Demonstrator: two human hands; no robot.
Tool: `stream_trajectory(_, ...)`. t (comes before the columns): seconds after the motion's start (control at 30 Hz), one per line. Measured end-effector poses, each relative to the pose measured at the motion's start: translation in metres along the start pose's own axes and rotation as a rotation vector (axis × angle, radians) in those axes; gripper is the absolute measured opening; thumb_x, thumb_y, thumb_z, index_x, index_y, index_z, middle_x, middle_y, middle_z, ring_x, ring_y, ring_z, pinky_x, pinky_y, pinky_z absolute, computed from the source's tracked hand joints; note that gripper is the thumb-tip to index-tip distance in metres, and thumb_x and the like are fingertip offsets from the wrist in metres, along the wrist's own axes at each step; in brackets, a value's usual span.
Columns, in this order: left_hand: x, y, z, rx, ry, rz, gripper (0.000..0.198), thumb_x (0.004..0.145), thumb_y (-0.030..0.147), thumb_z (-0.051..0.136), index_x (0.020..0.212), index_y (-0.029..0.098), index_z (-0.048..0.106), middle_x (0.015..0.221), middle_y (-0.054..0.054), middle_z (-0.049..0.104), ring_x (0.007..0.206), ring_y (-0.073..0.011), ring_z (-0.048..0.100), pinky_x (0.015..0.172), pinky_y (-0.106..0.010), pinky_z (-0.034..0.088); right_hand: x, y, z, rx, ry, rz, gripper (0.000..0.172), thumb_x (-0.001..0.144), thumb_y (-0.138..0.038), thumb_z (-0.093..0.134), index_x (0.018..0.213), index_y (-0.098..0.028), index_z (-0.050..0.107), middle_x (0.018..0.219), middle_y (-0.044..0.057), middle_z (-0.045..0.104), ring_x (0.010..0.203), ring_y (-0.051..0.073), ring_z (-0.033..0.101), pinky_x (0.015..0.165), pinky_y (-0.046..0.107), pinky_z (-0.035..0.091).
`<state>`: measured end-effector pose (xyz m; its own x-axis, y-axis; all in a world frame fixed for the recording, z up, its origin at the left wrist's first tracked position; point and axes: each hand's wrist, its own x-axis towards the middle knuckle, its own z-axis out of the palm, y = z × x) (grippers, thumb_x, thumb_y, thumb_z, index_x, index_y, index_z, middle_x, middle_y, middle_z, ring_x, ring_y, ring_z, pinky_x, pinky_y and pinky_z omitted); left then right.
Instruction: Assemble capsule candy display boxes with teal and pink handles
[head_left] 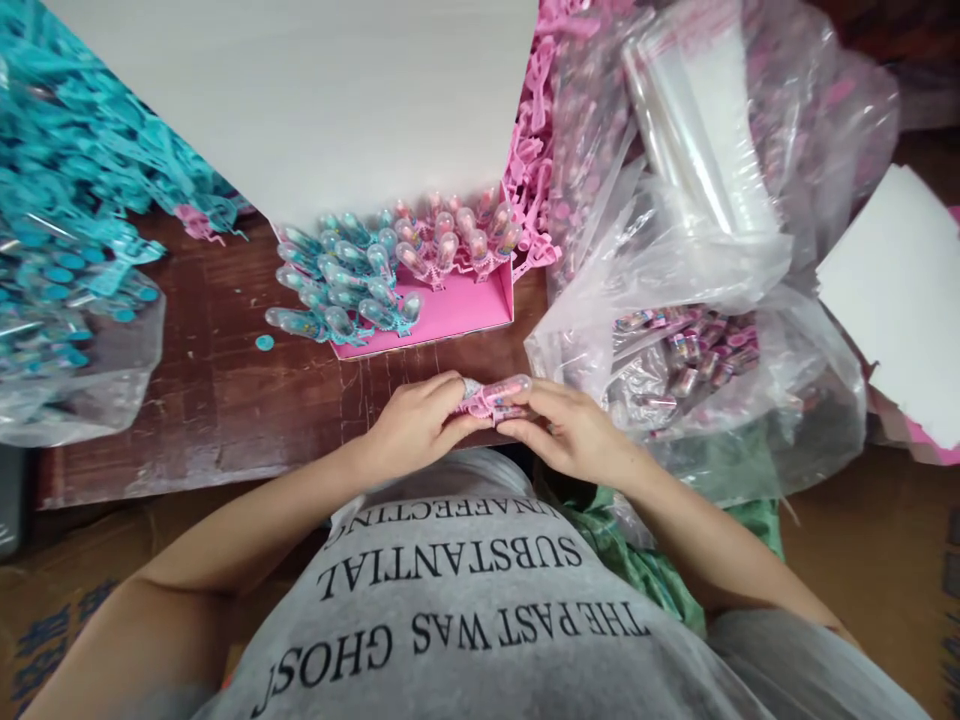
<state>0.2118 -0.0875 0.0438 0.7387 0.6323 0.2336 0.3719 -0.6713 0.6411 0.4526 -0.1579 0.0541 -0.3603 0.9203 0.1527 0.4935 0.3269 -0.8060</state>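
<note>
My left hand (415, 422) and my right hand (571, 428) meet just in front of my chest, both pinched on one small pink toy with a clear capsule (496, 396). The fingers of each hand are closed round its ends. Beyond them lies a pink box (463, 310) with several finished capsule toys, teal ones (341, 288) on the left and pink ones (457, 238) at the back. A white box lid (315, 90) leans over it.
A heap of teal plastic parts (67, 200) in a clear bag fills the left. Pink plastic parts (536, 150) lie behind the box. Clear bags (697, 340) with capsules crowd the right, on a dark brown table (225, 400). White card (892, 290) sits far right.
</note>
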Motion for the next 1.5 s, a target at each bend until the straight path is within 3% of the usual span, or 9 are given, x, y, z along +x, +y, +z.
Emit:
stream_trajectory(0.13, -0.008, -0.005, 0.001, 0.115, 0.105, 0.133, 0.031, 0.112, 0.043, 0.054, 0.103, 0.016, 0.066, 0.087, -0.003, 0.072, 0.075, -0.0162, 0.07, 0.068, -0.027, 0.055, 0.004, 0.001, 0.003, 0.318, -0.035, 0.163, 0.025, 0.106, -0.042, 0.064, 0.117, -0.02, 0.071, 0.103, 0.004, 0.079, 0.089, 0.016, 0.074, 0.08, 0.032, 0.062)
stream_trajectory(0.3, -0.009, -0.004, -0.003, 0.137, 0.196, 0.048, 0.03, 0.111, 0.044, 0.056, 0.107, 0.017, 0.066, 0.086, -0.005, 0.072, 0.075, -0.0192, 0.07, 0.07, -0.032, 0.058, 0.031, -0.01, -0.006, 0.192, -0.088, 0.079, 0.049, 0.096, -0.052, 0.077, 0.132, -0.02, 0.067, 0.12, 0.009, 0.078, 0.102, 0.022, 0.076, 0.086, 0.035, 0.062)
stream_trajectory(0.47, -0.02, -0.016, -0.021, 0.319, 0.541, 0.076, 0.066, 0.092, 0.049, 0.084, 0.148, 0.026, 0.055, 0.14, -0.013, 0.068, 0.13, -0.0306, 0.066, 0.114, -0.049, 0.053, 0.07, -0.008, -0.04, -0.114, 0.03, 0.009, 0.034, 0.104, -0.047, 0.065, 0.128, -0.023, 0.073, 0.122, 0.009, 0.08, 0.105, 0.024, 0.078, 0.093, 0.039, 0.061)
stream_trajectory(0.7, -0.042, -0.09, -0.027, -0.185, 0.972, -0.496, 0.069, 0.111, 0.067, 0.035, 0.17, 0.033, 0.028, 0.181, -0.006, 0.026, 0.17, -0.0246, 0.018, 0.141, -0.049, 0.013, 0.142, 0.007, -0.053, -0.694, -0.328, 0.099, 0.03, 0.108, -0.037, 0.053, 0.123, -0.028, 0.077, 0.127, 0.004, 0.081, 0.108, 0.026, 0.077, 0.08, 0.036, 0.055)
stream_trajectory(0.83, -0.024, -0.106, -0.016, -0.498, 0.91, -0.417, 0.08, 0.103, 0.084, 0.02, 0.167, 0.039, 0.037, 0.177, -0.001, 0.036, 0.168, -0.0235, 0.026, 0.139, -0.046, 0.024, 0.169, -0.013, -0.047, -0.791, -0.533, 0.145, 0.026, 0.107, -0.038, 0.054, 0.112, -0.026, 0.077, 0.118, 0.004, 0.082, 0.1, 0.027, 0.076, 0.07, 0.034, 0.047)
stream_trajectory(1.1, -0.023, -0.114, -0.011, -0.435, 0.906, -0.442, 0.078, 0.105, 0.075, 0.0, 0.165, 0.041, 0.035, 0.173, -0.003, 0.044, 0.161, -0.0239, 0.043, 0.131, -0.047, 0.041, 0.184, -0.011, -0.031, -0.825, -0.514, 0.158, 0.022, 0.104, -0.035, 0.06, 0.104, -0.024, 0.079, 0.109, 0.008, 0.083, 0.096, 0.03, 0.076, 0.075, 0.039, 0.05)
stream_trajectory(1.2, -0.037, -0.136, -0.029, -0.2, 0.955, -0.546, 0.074, 0.109, 0.068, -0.001, 0.164, 0.035, 0.036, 0.171, -0.01, 0.045, 0.159, -0.0236, 0.046, 0.127, -0.049, 0.045, 0.179, -0.004, -0.028, -0.82, -0.446, 0.1, 0.012, 0.1, -0.03, 0.068, 0.1, -0.023, 0.078, 0.104, 0.008, 0.083, 0.089, 0.026, 0.075, 0.068, 0.036, 0.047)
stream_trajectory(1.33, -0.038, -0.18, -0.074, 0.07, 0.962, -0.601, 0.062, 0.108, 0.062, 0.047, 0.153, 0.019, 0.047, 0.154, -0.019, 0.056, 0.145, -0.0285, 0.057, 0.125, -0.049, 0.044, 0.166, -0.004, -0.025, -0.845, -0.261, -0.052, 0.018, 0.103, -0.035, 0.066, 0.112, -0.022, 0.076, 0.109, 0.008, 0.082, 0.088, 0.023, 0.073, 0.06, 0.033, 0.038)
stream_trajectory(1.5, -0.005, -0.232, -0.122, 0.281, 0.537, -0.502, 0.046, 0.094, 0.053, 0.067, 0.115, 0.012, 0.064, 0.118, -0.016, 0.071, 0.117, -0.0348, 0.065, 0.114, -0.053, 0.049, 0.17, -0.007, -0.01, -0.851, -0.279, -0.002, 0.032, 0.11, -0.019, 0.047, 0.106, -0.02, 0.078, 0.111, 0.008, 0.079, 0.086, 0.021, 0.072, 0.055, 0.033, 0.03)
